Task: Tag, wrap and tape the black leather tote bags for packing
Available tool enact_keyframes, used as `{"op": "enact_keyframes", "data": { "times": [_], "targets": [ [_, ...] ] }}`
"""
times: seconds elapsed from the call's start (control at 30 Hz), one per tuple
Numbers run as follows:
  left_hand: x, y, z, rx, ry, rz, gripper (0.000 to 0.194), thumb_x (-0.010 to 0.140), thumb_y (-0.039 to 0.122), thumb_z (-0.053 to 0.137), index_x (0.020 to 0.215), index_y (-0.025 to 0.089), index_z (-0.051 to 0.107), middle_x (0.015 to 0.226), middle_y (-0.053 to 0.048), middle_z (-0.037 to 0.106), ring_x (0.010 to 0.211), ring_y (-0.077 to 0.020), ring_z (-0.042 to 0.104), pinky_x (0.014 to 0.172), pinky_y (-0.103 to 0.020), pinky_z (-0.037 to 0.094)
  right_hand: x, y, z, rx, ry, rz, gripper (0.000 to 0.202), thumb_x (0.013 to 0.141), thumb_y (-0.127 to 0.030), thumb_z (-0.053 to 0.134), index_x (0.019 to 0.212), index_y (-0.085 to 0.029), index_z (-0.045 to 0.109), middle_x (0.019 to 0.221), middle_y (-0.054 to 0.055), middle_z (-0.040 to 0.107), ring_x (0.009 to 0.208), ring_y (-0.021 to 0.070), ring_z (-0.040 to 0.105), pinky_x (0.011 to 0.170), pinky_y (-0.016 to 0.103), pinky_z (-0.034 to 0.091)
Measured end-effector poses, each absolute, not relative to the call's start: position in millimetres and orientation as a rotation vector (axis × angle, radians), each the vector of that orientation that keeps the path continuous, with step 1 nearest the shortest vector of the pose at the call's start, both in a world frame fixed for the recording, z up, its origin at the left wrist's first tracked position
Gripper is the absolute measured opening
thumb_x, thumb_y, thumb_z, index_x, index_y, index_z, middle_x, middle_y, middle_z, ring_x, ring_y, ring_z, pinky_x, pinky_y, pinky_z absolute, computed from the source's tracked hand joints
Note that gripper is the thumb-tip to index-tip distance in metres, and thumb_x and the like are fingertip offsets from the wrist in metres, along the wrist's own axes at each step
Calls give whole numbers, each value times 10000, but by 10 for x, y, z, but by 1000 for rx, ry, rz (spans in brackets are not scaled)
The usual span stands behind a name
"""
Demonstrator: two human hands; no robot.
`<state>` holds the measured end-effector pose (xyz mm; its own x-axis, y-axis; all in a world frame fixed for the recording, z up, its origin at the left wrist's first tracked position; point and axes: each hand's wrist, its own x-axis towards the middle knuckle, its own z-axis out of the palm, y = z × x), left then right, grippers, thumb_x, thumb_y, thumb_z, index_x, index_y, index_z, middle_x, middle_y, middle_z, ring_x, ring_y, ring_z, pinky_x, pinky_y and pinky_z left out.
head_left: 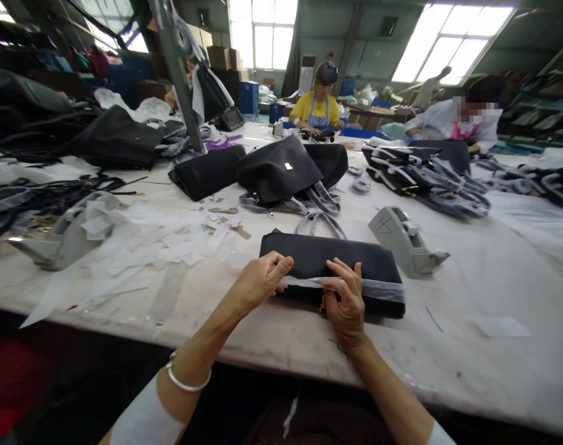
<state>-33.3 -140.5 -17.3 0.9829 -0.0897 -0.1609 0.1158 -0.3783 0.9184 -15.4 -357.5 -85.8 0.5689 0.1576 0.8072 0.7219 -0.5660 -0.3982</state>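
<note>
A black bag (309, 250) lies on its side in front of me, with a translucent wrapping strip (383, 289) running along its near edge. My left hand (265, 278) is closed at the bag's left end, pinching the strip's left part between thumb and fingers. Farther right, my right hand (346, 300) has its index finger and thumb on the strip, with the other fingers bent and apart over the bag. A small gold-coloured metal piece (322, 303) shows beside that hand. Behind the bag, a wrapped handle (322, 222) loops up.
A grey tape dispenser (399, 241) stands right of the bag; another dispenser (68, 238) is at left beside white paper scraps (170, 238). More black bags (281, 170) lie beyond. A metal post (182, 74) rises at left. Two co-workers (318, 111) work across the table.
</note>
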Motion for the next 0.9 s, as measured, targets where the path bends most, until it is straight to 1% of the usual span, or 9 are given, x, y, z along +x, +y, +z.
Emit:
{"op": "enact_keyframes", "data": {
  "times": [0.07, 0.13, 0.23, 0.33, 0.47, 0.57, 0.63, 0.73, 0.9],
  "targets": [
    [-270, -1471, -186, 1971, -13, -270, 640, 866, 719, 338, 984, 154, 616, 687, -45, 672, 569, -173, 641, 482, -230, 463, -159, -3576, -865, -2056, -710, -964, 194, 902, -91, 480, 810, -221, 590, 1171, 49, 634, 1210, 257, 536, 1139, 638, 192],
    [-213, -1514, -210, 2024, -64, -294, 562, 891, 634, 347, 925, 155, 640, 674, -43, 677, 525, -161, 605, 482, -236, 435, -161, -3579, -880, -2056, -714, -972, 205, 888, -76, 467, 782, -215, 573, 1167, 49, 631, 1207, 257, 536, 1139, 641, 189],
    [-173, -1540, -210, 2147, -144, -265, 357, 837, 476, 503, 870, 164, 674, 686, -25, 669, 579, -153, 601, 520, -227, 406, -154, -3585, -906, -2061, -712, -969, 208, 884, -61, 461, 791, -213, 568, 1169, 51, 627, 1210, 255, 533, 1141, 642, 185],
    [-192, -1542, -156, 2206, -167, -296, 268, 761, 388, 618, 915, 181, 690, 657, 11, 641, 597, -143, 583, 520, -218, 368, -145, -3586, -916, -2069, -715, -962, 204, 893, -63, 466, 799, -211, 569, 1169, 50, 631, 1217, 254, 528, 1140, 646, 180],
    [-212, -1561, -83, 2321, -176, -199, 141, 827, 307, 566, 790, 188, 634, 693, 13, 637, 641, -135, 574, 557, -221, 352, -162, -3568, -877, -2079, -713, -969, 189, 914, -86, 480, 810, -204, 585, 1158, 51, 641, 1211, 250, 533, 1143, 638, 180],
    [-168, -1587, -70, 2461, -138, -13, 104, 894, 247, 511, 834, 192, 574, 779, -5, 662, 701, -144, 602, 613, -234, 361, -194, -3554, -834, -2108, -699, -979, 146, 921, -141, 504, 892, -207, 632, 1203, 59, 623, 1231, 265, 514, 1149, 639, 157],
    [-120, -1590, -86, 2610, -90, -1, 85, 924, 252, 498, 901, 204, 565, 804, -19, 682, 725, -172, 634, 610, -248, 352, -208, -3553, -819, -2115, -695, -972, 131, 927, -197, 522, 949, -208, 651, 1243, 69, 603, 1255, 287, 490, 1149, 649, 134],
    [-64, -1568, -146, 2864, -62, -27, 167, 946, 377, 502, 991, 233, 573, 799, -42, 708, 754, -239, 677, 584, -263, 342, -197, -3563, -822, -2101, -639, -970, 144, 951, -225, 519, 985, -199, 656, 1241, 81, 597, 1261, 296, 483, 1146, 653, 133],
    [-72, -1534, -284, 3062, -103, 73, 296, 956, 482, 458, 1062, 230, 571, 789, -73, 720, 765, -267, 698, 589, -262, 362, -118, -3573, -853, -2066, -520, -1034, 112, 957, -249, 573, 935, -196, 670, 1030, 65, 631, 1080, 249, 577, 1131, 618, 231]
  ]
}}
